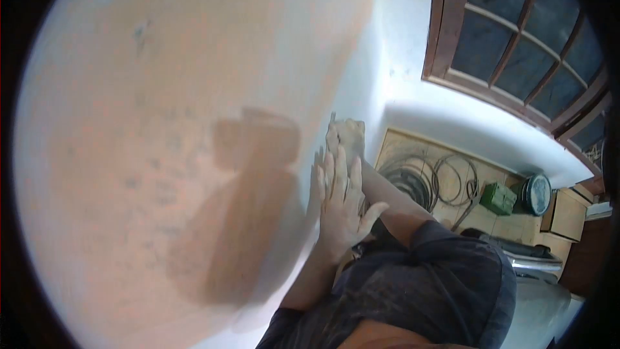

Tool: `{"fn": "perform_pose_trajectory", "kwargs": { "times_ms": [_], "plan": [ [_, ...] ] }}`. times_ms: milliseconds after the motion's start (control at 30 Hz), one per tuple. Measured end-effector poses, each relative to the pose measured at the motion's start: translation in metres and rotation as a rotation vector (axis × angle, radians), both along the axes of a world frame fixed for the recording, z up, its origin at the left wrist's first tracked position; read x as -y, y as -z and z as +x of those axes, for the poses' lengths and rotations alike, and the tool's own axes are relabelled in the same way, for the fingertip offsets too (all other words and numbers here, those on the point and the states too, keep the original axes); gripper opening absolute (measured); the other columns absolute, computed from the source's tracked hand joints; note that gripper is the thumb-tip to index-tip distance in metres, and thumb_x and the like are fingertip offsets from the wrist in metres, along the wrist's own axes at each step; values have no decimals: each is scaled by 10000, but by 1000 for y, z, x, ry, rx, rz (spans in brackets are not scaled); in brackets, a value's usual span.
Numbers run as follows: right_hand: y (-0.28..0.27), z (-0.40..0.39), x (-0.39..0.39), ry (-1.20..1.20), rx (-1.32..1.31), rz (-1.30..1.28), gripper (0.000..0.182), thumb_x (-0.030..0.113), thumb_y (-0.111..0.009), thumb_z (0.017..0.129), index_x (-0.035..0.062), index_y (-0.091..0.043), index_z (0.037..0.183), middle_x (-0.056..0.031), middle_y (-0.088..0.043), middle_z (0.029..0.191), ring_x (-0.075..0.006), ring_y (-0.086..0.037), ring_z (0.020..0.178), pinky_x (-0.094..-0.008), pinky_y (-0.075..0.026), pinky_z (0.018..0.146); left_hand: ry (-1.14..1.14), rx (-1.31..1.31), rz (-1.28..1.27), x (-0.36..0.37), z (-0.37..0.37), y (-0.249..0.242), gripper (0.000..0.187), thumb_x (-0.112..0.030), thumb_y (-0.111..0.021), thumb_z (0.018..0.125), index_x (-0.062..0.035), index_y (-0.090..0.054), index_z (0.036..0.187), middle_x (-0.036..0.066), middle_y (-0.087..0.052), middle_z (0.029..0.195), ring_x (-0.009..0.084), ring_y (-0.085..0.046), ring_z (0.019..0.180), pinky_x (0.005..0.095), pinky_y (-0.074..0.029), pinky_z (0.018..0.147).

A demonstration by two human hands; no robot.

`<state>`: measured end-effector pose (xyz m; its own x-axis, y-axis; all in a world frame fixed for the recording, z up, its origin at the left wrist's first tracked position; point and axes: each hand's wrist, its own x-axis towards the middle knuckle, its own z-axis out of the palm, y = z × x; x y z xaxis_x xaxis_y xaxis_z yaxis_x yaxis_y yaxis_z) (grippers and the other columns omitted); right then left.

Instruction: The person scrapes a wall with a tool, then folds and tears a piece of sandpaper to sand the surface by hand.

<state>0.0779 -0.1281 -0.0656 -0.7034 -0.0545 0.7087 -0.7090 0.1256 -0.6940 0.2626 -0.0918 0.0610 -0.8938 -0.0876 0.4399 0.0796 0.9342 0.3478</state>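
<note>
My left hand point(342, 203) is open, its fingers stretched and slightly apart and its thumb out to the right. It is beside the pale wall point(194, 58), below my right hand in view; whether its fingertips touch the wall is unclear. My right hand point(347, 137) is closed against or very near the wall, knuckles showing. A small thin edge sticks up beside its fingers, but what it holds is mostly hidden. Both hands look dusty. A large shadow falls on the patchy, smudged wall to the left.
A brown-framed window point(510, 39) is at the upper right. Below it on the tiled floor are coiled cable point(410, 181), a green box point(498, 199), a dark bucket point(536, 195) and a cardboard box point(566, 216). A metal-framed item point(533, 262) stands at the lower right.
</note>
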Motion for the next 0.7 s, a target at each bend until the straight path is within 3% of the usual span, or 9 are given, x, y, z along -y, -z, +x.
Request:
{"fn": "perform_pose_trajectory", "kwargs": {
  "times_ms": [67, 133, 200, 300, 433, 533, 633, 700],
  "plan": [
    [-33, -40, -11, -11, -157, 89, 375, 269, -526, 1086, 11, -670, 856, -200, -645, 762, -412, -592, 711, -529, -442, 723, 31, 3, -37, 7, -18, 16, 955, -575, -638, 958, 102, -366, 1574, 365, -300, 1650, 551, -238, 1555, 643, -159, 1260],
    [-76, -139, -2, -53, 399, 80, 428, 332, -490, 1098, 9, -695, 906, -241, -711, 863, -478, -652, 791, -577, -474, 754, 59, -24, -23, 13, -42, 22, 917, -523, -658, 961, 108, -377, 1565, 369, -302, 1647, 548, -239, 1557, 643, -160, 1261],
    [-90, -258, 13, 143, 451, -5, 520, 399, -430, 1113, -5, -706, 937, -300, -711, 928, -517, -685, 882, -595, -510, 796, 49, -52, 119, 14, -67, 24, 855, -458, -716, 934, 50, -438, 1563, 347, -325, 1652, 540, -266, 1550, 632, -176, 1259],
    [-73, -335, 20, 250, 511, 23, 567, 439, -393, 1118, -7, -713, 977, -337, -683, 913, -519, -690, 917, -583, -528, 827, 31, -96, 207, 12, -105, 29, 767, -361, -701, 954, 45, -442, 1551, 351, -344, 1638, 530, -280, 1552, 644, -168, 1259],
    [-30, -286, 2, -114, 550, -47, 558, 458, -382, 1118, 13, -705, 1023, -323, -683, 885, -529, -673, 874, -598, -515, 812, -76, -52, 144, 7, -144, 42, 709, -306, -721, 942, -7, -480, 1539, 303, -404, 1629, 499, -336, 1539, 638, -184, 1258],
    [-34, -297, -9, -105, 393, 12, 524, 426, -387, 1120, 16, -698, 1019, -315, -686, 895, -529, -666, 872, -606, -513, 798, -68, 21, 45, 1, -172, 40, 674, -250, -732, 935, -29, -500, 1528, 259, -466, 1606, 468, -399, 1515, 629, -193, 1258],
    [-54, -358, -3, 69, 501, 152, 470, 384, -406, 1112, 31, -700, 1013, -308, -693, 917, -532, -665, 897, -614, -511, 794, -85, -5, 183, -10, -187, 30, 644, -225, -744, 930, -22, -528, 1503, 252, -511, 1571, 467, -451, 1481, 620, -228, 1250],
    [-51, -389, 2, 66, 488, 153, 466, 383, -410, 1105, 31, -700, 1010, -303, -702, 944, -536, -663, 913, -615, -512, 802, -129, -108, 222, -17, -190, 25, 633, -231, -758, 924, -14, -552, 1481, 250, -549, 1534, 453, -506, 1436, 589, -314, 1221]
  ]
}}
